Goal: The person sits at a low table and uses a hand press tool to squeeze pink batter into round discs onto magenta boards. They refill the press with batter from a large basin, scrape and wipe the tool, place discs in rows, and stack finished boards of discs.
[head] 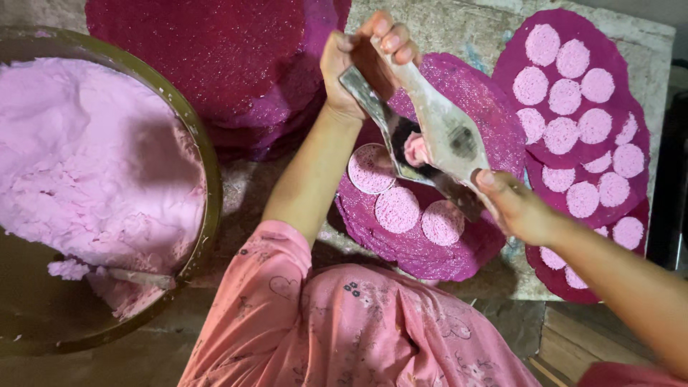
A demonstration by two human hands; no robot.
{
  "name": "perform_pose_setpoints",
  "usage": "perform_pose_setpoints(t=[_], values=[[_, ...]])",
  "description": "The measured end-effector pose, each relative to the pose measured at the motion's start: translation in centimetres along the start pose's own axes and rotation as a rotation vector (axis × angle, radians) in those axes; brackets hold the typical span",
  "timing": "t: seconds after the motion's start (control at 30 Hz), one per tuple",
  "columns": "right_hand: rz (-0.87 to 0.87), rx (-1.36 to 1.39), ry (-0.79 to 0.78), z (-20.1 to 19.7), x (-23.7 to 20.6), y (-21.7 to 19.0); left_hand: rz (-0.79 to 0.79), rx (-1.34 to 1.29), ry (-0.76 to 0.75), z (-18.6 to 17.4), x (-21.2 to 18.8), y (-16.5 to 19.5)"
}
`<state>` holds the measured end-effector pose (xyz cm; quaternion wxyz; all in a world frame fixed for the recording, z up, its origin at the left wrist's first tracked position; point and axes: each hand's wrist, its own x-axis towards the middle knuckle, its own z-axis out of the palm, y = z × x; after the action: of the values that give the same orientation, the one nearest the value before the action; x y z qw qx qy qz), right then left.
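My left hand (362,61) grips the top handle ends of a hinged metal press (437,129), whose two flat plates are spread apart. My right hand (512,204) holds the press's lower end. A small lump of pink dough (416,149) sits between the plates. The press hangs over a round purple mesh mat (494,107), where three flattened pink discs (398,208) lie side by side below the press.
A large metal bowl (209,165) of pink dough stands at the left, with a spoon handle (140,277) in it. A stack of purple mats (215,50) lies at the back. At the right, overlapping mats (616,57) carry several pink discs on a stone slab (451,29).
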<state>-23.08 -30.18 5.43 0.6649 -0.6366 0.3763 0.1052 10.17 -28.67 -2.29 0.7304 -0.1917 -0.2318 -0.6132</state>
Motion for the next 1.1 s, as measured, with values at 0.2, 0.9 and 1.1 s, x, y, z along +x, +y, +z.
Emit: perform_pose_setpoints(t=[0.2, 0.9, 1.1], values=[[-0.197, 0.157, -0.008, 0.9, 0.1, 1.8, -0.275, 0.599, 0.54, 0.3, -1.7, 1.6], [-0.607, 0.578, 0.222, 7.8, -2.4, 5.9, -0.63, 2.268, 0.164, 7.7, -15.6, -1.7], [-0.664, 0.672, 0.348, 8.9, -3.7, 9.1, -0.751, 2.322, 0.137, 7.1, -14.8, -2.1]])
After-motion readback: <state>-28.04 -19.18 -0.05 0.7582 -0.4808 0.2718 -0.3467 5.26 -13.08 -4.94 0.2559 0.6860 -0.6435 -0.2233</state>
